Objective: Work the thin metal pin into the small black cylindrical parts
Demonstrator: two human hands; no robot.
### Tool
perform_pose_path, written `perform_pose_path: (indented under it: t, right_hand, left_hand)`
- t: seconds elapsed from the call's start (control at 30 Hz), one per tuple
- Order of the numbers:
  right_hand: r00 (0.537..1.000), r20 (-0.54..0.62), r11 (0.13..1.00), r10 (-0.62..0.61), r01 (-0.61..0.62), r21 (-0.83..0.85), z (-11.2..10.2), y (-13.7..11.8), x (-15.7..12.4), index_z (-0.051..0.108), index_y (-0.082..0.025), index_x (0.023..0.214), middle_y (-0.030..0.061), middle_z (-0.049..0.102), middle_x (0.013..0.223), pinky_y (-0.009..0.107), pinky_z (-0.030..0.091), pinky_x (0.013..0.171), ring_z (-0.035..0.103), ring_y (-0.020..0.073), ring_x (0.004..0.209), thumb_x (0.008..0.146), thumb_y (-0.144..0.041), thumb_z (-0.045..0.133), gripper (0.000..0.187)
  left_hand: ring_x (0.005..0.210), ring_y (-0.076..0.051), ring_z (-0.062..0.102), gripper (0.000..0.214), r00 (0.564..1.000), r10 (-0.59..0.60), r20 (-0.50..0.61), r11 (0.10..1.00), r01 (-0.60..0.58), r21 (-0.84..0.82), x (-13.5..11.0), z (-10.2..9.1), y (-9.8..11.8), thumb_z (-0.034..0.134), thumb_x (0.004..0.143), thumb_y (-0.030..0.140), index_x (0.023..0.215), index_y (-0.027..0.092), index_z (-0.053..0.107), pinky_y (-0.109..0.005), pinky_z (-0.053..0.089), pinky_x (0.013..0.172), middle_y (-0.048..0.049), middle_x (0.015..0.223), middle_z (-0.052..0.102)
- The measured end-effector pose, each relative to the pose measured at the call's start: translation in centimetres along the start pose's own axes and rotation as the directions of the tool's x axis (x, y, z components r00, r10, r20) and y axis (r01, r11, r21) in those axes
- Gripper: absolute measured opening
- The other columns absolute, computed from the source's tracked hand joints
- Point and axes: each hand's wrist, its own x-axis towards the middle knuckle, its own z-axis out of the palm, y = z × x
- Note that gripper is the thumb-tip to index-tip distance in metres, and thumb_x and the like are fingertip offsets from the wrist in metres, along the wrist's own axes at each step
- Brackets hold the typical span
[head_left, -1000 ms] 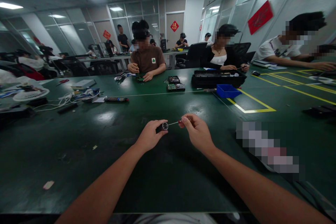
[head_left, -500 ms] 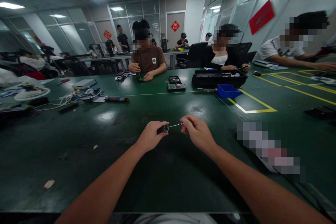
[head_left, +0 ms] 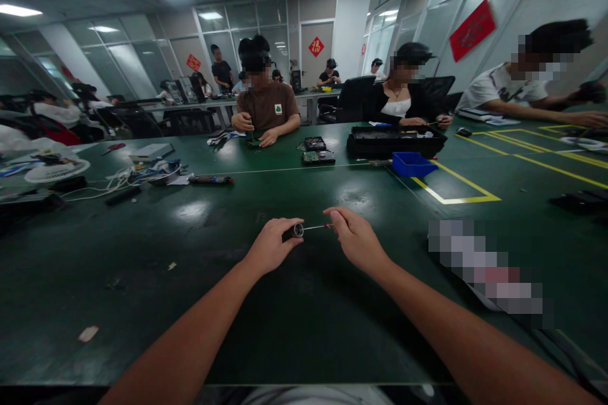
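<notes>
Fingers of our left hand (head_left: 270,245) clamp a black, silver-rimmed cylinder (head_left: 291,231); our right hand (head_left: 357,239) pinches a thin metal rod (head_left: 313,227) meeting it.

Item 1: small dark cylinder (head_left: 291,232), short, silver ring at its right end; approx. horizontal, held just above the bench (head_left: 304,329), centre, near side; item 2: thin driver (head_left: 314,227), silver shaft, reddish grip at right; level, tip at the ring end.

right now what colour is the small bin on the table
The bin is blue; head view shows it best.
</notes>
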Motion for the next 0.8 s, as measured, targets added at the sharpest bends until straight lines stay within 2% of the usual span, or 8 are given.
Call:
perform_pose_path:
  t: [0.1,0.27,0.37,0.43,0.47,0.53,0.63,0.8]
  right_hand:
    - [0.999,-0.042,0.998,0.005,-0.002,0.061,0.2,0.0,0.0,0.058,-0.022,0.112,0.0031,0.066,0.084,0.033,0.046,0.063,0.062,0.0204,0.071,0.095,-0.037,0.046,0.026]
    - [0.997,-0.06,0.952,0.053,-0.032,0.305,0.7,0.0,0.3,0.061,-0.021,0.096,0.0052,0.069,0.088,0.036,0.051,0.076,0.065,0.0213,0.081,0.086,-0.04,0.062,0.022]
    - [0.979,-0.031,0.813,0.2,-0.148,0.563,0.7,0.4,0.9,0.063,-0.02,0.089,0.0045,0.069,0.083,0.037,0.053,0.079,0.064,0.0189,0.077,0.083,-0.046,0.064,0.027]
    - [0.935,0.097,0.654,0.342,-0.311,0.689,0.7,0.9,1.3,0.062,-0.02,0.082,0.0018,0.063,0.071,0.037,0.054,0.073,0.061,0.0166,0.066,0.081,-0.05,0.066,0.03]
    - [0.914,0.109,0.615,0.39,-0.347,0.708,0.6,1.2,1.5,0.061,-0.02,0.077,0.0004,0.06,0.066,0.036,0.055,0.07,0.058,0.0151,0.06,0.08,-0.05,0.068,0.031]
    - [0.91,0.024,0.638,0.413,-0.308,0.706,0.5,1.6,1.7,0.061,-0.021,0.075,0.0003,0.06,0.066,0.033,0.054,0.066,0.057,0.0144,0.06,0.079,-0.048,0.07,0.029]
    - [0.936,-0.083,0.746,0.343,-0.218,0.63,0.6,1.7,1.6,0.062,-0.021,0.081,0.0017,0.064,0.073,0.032,0.053,0.065,0.06,0.0159,0.066,0.08,-0.049,0.068,0.029]
    - [0.976,-0.106,0.854,0.192,-0.114,0.508,0.9,1.1,1.1,0.061,-0.02,0.086,0.0033,0.067,0.079,0.034,0.053,0.069,0.063,0.0174,0.071,0.084,-0.05,0.063,0.031]
  left_hand:
    - [0.103,-0.025,0.059,0.041,1.0,-0.015,0.001,1.0,0.015,0.009,0.0,0.1,0.0,0.067,0.087,0.026,0.127,0.027,0.061,-0.042,0.045,0.092,-0.0041,0.108,0.069]
    - [0.109,-0.025,0.059,0.04,0.997,-0.056,-0.055,0.998,0.056,-0.007,0.2,0.0,0.1,0.066,0.088,0.025,0.127,0.024,0.061,-0.043,0.043,0.099,-0.0056,0.117,0.067]
    - [0.111,-0.024,0.058,0.04,0.998,-0.02,-0.064,1.0,0.018,-0.023,0.3,-0.3,0.1,0.064,0.089,0.025,0.129,0.026,0.059,-0.043,0.042,0.101,-0.0052,0.12,0.066]
    - [0.11,-0.024,0.058,0.041,0.999,-0.003,-0.044,1.0,0.003,-0.003,0.3,-0.4,0.1,0.064,0.09,0.026,0.131,0.027,0.059,-0.045,0.041,0.101,-0.0049,0.118,0.066]
    - [0.109,-0.024,0.058,0.042,1.0,-0.007,-0.029,1.0,0.007,0.009,0.3,-0.5,0.1,0.065,0.09,0.026,0.131,0.028,0.059,-0.046,0.041,0.101,-0.0049,0.117,0.067]
    - [0.109,-0.025,0.058,0.042,1.0,-0.026,0.0,1.0,0.026,0.016,0.3,-0.5,0.2,0.065,0.09,0.026,0.131,0.028,0.059,-0.047,0.04,0.102,-0.0049,0.116,0.067]
    - [0.109,-0.025,0.057,0.042,0.999,-0.043,0.022,0.999,0.042,0.021,0.2,-0.3,0.2,0.064,0.091,0.028,0.132,0.028,0.058,-0.048,0.038,0.104,-0.0047,0.115,0.067]
    - [0.109,-0.025,0.057,0.043,0.999,-0.039,0.03,0.999,0.038,0.026,0.1,-0.1,0.7,0.064,0.091,0.03,0.133,0.028,0.057,-0.049,0.036,0.106,-0.0045,0.114,0.067]
